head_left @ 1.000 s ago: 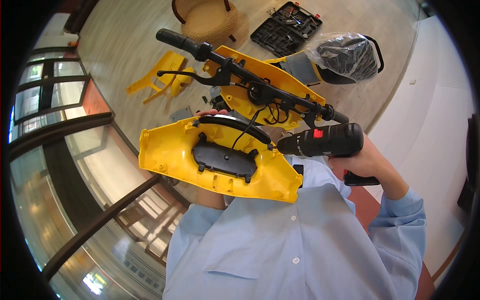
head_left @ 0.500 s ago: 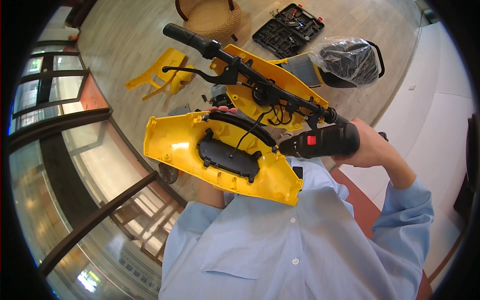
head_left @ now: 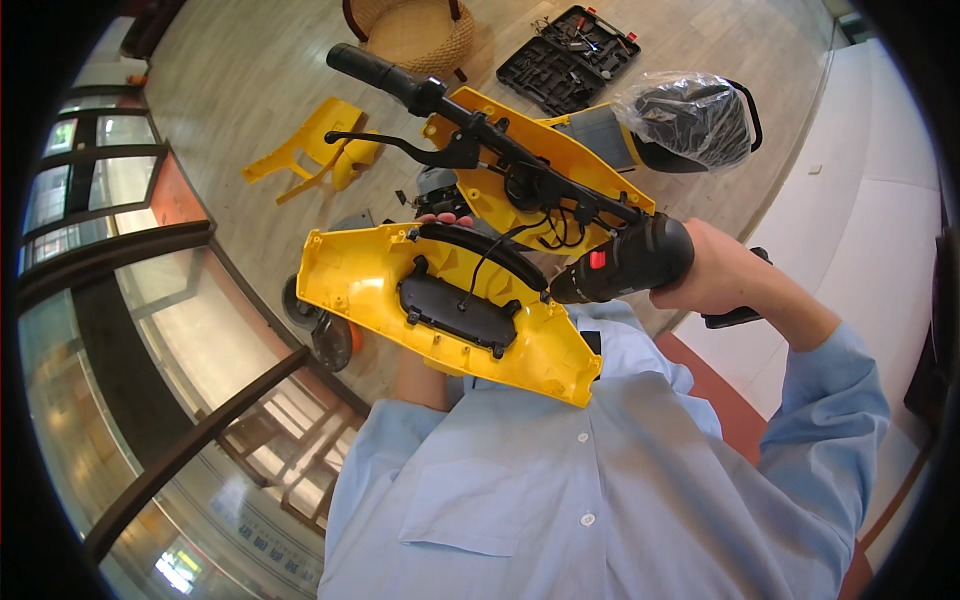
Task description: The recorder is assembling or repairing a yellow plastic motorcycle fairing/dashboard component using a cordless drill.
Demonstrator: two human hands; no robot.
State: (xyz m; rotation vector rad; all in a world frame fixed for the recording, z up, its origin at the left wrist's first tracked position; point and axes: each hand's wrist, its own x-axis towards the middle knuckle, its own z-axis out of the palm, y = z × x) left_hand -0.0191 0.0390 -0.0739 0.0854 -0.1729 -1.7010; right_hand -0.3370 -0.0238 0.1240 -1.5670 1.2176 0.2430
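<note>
My left hand [head_left: 446, 218] holds a yellow plastic cover [head_left: 345, 275] from behind; only its fingertips show over the top edge. Inside the cover sits a black oval unit [head_left: 455, 308] with a thin cable, and a curved black strip [head_left: 490, 247] lines the upper edge. In my right hand [head_left: 712, 265] is a black cordless drill [head_left: 640, 262] with a red switch. Its front end is at the right end of the black strip; whether a bit touches a screw cannot be made out. Just beyond is a black handlebar [head_left: 490, 135] with a brake lever and dangling wires.
Behind the handlebar stands a yellow body panel [head_left: 545, 130], with a plastic-wrapped black seat [head_left: 695, 120] beyond it. An open tool case [head_left: 568, 60], a wicker chair [head_left: 415, 40] and a yellow frame part [head_left: 318, 145] are on the floor. A white sofa [head_left: 850, 220] is at right, glass cabinets [head_left: 200, 330] at left.
The drill has tilted and shifted slightly left, so its battery base now shows beside my right wrist. My right elbow has moved outward. The cover has tilted a little in my left hand.
</note>
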